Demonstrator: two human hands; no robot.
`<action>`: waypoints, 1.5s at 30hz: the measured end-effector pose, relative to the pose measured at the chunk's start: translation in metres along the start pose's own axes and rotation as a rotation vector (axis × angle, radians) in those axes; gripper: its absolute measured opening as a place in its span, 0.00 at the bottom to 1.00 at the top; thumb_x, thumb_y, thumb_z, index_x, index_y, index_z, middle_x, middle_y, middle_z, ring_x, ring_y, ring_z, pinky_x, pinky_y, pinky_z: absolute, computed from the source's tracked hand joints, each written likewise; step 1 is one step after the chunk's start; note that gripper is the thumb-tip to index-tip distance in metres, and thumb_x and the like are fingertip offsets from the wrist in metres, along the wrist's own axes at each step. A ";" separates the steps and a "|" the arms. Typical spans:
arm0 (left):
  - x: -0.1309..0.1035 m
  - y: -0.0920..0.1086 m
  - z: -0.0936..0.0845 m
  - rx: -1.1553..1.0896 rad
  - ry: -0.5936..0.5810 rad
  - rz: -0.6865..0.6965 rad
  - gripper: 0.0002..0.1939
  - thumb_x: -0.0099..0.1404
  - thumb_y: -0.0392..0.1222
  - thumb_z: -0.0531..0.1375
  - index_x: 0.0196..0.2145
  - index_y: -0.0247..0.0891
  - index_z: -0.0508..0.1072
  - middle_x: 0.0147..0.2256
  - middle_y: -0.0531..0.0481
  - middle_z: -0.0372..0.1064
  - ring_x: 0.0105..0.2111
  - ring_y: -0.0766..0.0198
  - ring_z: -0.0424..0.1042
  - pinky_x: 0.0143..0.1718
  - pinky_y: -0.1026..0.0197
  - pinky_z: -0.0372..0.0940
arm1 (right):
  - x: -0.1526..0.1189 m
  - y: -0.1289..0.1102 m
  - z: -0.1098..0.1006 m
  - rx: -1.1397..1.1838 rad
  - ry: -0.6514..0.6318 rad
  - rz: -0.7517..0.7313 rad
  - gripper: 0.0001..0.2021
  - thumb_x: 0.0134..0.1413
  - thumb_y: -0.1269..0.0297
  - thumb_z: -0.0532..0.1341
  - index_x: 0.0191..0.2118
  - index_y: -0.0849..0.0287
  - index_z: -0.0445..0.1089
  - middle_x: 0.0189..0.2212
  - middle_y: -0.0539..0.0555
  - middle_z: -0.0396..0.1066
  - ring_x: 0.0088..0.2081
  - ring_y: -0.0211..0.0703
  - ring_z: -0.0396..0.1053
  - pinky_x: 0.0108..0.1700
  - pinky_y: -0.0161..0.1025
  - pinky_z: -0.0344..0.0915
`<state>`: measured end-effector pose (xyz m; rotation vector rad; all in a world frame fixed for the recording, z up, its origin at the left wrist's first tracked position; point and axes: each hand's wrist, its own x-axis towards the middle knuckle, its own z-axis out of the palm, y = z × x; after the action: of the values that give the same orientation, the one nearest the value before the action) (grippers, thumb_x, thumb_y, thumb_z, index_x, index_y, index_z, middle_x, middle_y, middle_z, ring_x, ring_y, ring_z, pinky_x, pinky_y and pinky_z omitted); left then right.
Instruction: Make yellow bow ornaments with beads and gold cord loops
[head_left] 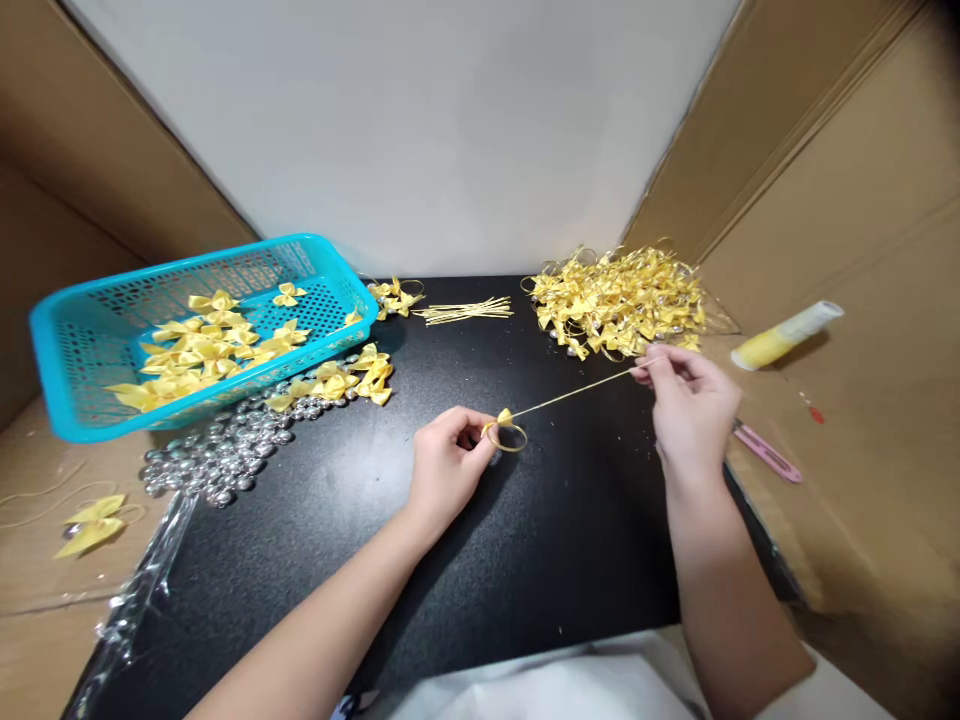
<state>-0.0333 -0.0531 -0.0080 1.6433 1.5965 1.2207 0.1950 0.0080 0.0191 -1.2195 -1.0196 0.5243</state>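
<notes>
Above the middle of the black surface (pixel 570 540), head view: a yellow bow (pixel 505 416) is held by the left hand (pixel 448 455), with a small loop (pixel 512 450) standing out below it. Left grip is narrow, closed on bow and loop between thumb and fingers. A thin cord (pixel 574 393) is strung rightward from the bow and looks taut; its far end is pinched by the right hand (pixel 694 400), thumb to fingertip, just in front of the bow pile (pixel 622 300). Whether a bead is fitted under the bow can't be told; that part is hidden.

Handling, judged by eye: next to no weight should be felt. Bow looks like soft ribbon, easily creased; wings are best left untouched, hold best taken at the center knot. Loop looks springy but could be pulled narrower if the cord is tugged hard. Cord looks thin and flexible, likely to slip unless pinched firmly near its tip; fraying there is possible. Silver beads (pixel 217 460), piled at left beside the blue basket (pixel 56 390), look smooth and prone to roll; best taken singly, by fingertips.
</notes>
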 end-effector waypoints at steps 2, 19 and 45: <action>-0.001 -0.003 0.001 0.024 -0.013 0.026 0.05 0.60 0.38 0.63 0.27 0.37 0.76 0.23 0.53 0.71 0.21 0.69 0.64 0.24 0.67 0.59 | -0.003 -0.010 0.003 0.096 -0.064 0.017 0.10 0.48 0.58 0.68 0.31 0.60 0.76 0.27 0.50 0.75 0.27 0.35 0.72 0.35 0.36 0.73; -0.002 -0.004 0.000 0.060 0.024 0.269 0.03 0.63 0.36 0.62 0.31 0.37 0.75 0.28 0.50 0.74 0.27 0.66 0.70 0.30 0.65 0.63 | -0.038 -0.049 0.034 0.208 -0.795 0.382 0.15 0.47 0.52 0.69 0.27 0.61 0.75 0.23 0.51 0.74 0.25 0.35 0.70 0.30 0.33 0.70; 0.000 -0.008 0.003 -0.320 0.055 -0.191 0.11 0.58 0.47 0.65 0.31 0.35 0.77 0.28 0.47 0.76 0.27 0.63 0.72 0.29 0.62 0.65 | -0.028 -0.051 0.022 -0.087 -1.114 0.072 0.09 0.54 0.70 0.60 0.40 0.58 0.75 0.36 0.53 0.77 0.40 0.42 0.74 0.46 0.41 0.69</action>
<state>-0.0347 -0.0510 -0.0162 1.2397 1.4624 1.3480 0.1534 -0.0191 0.0571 -1.0062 -1.9351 1.2934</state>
